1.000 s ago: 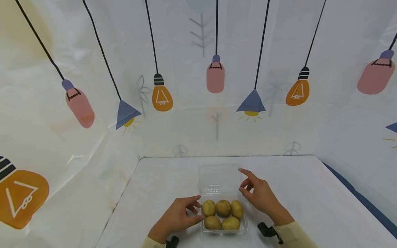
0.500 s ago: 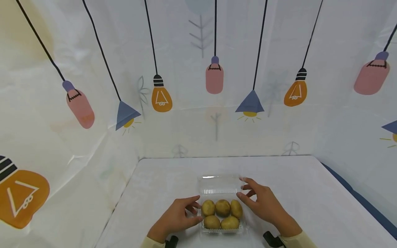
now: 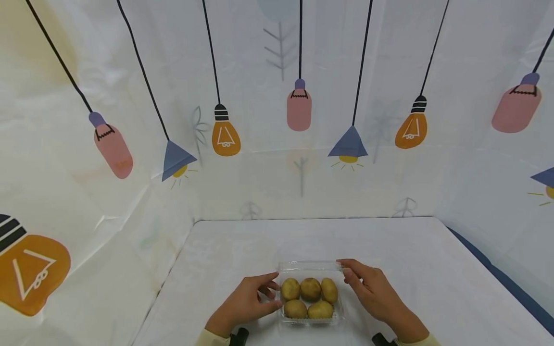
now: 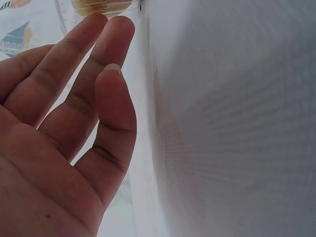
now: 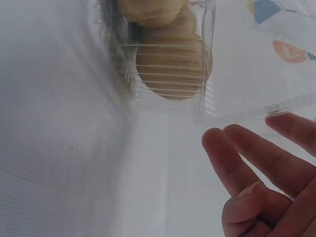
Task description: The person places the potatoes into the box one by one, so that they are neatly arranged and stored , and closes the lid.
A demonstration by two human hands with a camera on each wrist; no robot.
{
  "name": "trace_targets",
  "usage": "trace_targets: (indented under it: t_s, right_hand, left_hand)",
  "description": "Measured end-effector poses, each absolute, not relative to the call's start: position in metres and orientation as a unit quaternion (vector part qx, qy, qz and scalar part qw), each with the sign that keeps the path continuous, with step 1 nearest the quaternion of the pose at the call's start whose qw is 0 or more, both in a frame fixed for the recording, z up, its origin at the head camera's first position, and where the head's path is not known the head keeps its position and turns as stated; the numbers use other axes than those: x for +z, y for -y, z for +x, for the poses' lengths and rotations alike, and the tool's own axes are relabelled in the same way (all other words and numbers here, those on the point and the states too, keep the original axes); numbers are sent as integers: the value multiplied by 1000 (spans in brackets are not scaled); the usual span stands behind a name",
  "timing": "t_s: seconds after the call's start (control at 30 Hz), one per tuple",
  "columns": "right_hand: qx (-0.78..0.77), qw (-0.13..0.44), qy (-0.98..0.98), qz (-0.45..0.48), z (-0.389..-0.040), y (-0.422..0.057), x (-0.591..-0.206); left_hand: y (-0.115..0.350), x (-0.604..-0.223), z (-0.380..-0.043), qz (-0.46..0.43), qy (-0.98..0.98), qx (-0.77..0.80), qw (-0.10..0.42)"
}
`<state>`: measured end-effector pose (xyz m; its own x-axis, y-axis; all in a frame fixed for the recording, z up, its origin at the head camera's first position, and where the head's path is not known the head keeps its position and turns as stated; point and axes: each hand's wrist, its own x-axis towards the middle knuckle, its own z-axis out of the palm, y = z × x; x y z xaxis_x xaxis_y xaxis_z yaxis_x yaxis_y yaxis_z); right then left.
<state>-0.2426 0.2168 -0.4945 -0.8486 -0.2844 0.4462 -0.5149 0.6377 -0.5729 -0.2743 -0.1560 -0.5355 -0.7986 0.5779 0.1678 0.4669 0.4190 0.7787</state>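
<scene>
A clear plastic clamshell box [image 3: 311, 322] sits on the white table, with several yellow-brown potatoes [image 3: 310, 289] in two rows inside. Its hinged lid [image 3: 309, 265] stands raised at the back, seen almost edge-on. My left hand [image 3: 246, 302] is at the box's left side, thumb and fingertips right at the rim; the left wrist view has its fingers [image 4: 112, 42] loosely bent near the box wall. My right hand [image 3: 377, 294] is at the lid's right edge with index finger extended. In the right wrist view a fingertip [image 5: 279, 121] meets the lid's edge and the palm holds nothing.
The white table [image 3: 233, 250] extends around the box to a back edge. Behind and at the left hangs a pale curtain [image 3: 259, 178] printed with lamps and bulbs. A dark blue strip [image 3: 484, 259] borders the table at right.
The lid has swung from lying back towards the potatoes, its far edge coming nearer. My right hand has moved down and nearer along with it. The left hand has stayed at the box's left side.
</scene>
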Motion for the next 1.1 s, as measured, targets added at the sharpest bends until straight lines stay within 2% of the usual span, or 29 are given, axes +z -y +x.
trace_targets:
  t_s: [0.33,0.73,1.1]
  right_hand:
    - [394,82,895,191,-233,-221,-489]
    - [427,31,858,283,-231,-234,-485]
    - [393,-61,876,272,-237,-240,-494]
  left_hand:
    - [158,-537,-276,313,-838,441,78]
    - [160,-527,-271,310,-850,419,78]
    - [161,-524,-267,319,-832,445,91]
